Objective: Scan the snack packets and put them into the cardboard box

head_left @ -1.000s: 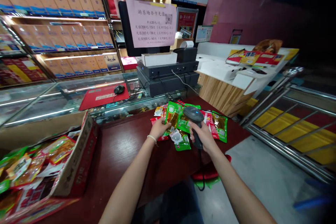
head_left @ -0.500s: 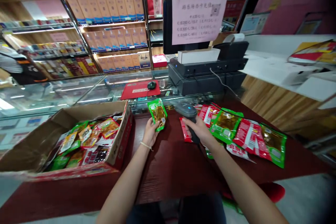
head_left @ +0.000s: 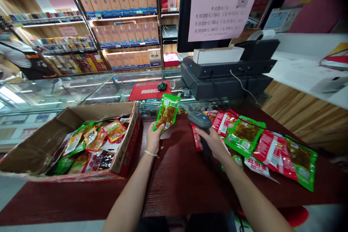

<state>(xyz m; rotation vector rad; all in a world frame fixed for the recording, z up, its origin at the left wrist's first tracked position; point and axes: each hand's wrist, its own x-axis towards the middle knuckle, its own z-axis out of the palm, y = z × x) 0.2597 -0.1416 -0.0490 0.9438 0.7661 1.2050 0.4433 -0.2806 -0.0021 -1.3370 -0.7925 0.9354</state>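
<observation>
My left hand (head_left: 154, 137) is closed on the lower edge of a green snack packet (head_left: 168, 111) with a clear window showing brown food. The packet is held up above the dark red tabletop (head_left: 174, 185). In my right hand (head_left: 213, 141) is a black barcode scanner (head_left: 200, 120), gripped by its handle, a blue light on its top. Its head points toward the packet, with a gap between them. Beside my right hand lie several green packets (head_left: 245, 134) and red packets (head_left: 268, 148). To the left, an open cardboard box (head_left: 130, 137) holds many mixed snack packets (head_left: 95, 141).
Behind the table stands a glass counter (head_left: 103, 87) with a red mouse pad (head_left: 138, 92) and a black mouse (head_left: 162, 86). A monitor (head_left: 185, 21) bearing a pink paper sign stands above a cash drawer (head_left: 201, 87). A person (head_left: 27, 58) is at the far left, near stocked shelves.
The green packet has tilted and turned so its window and front face me more. Both hands keep their holds. The view has shifted slightly.
</observation>
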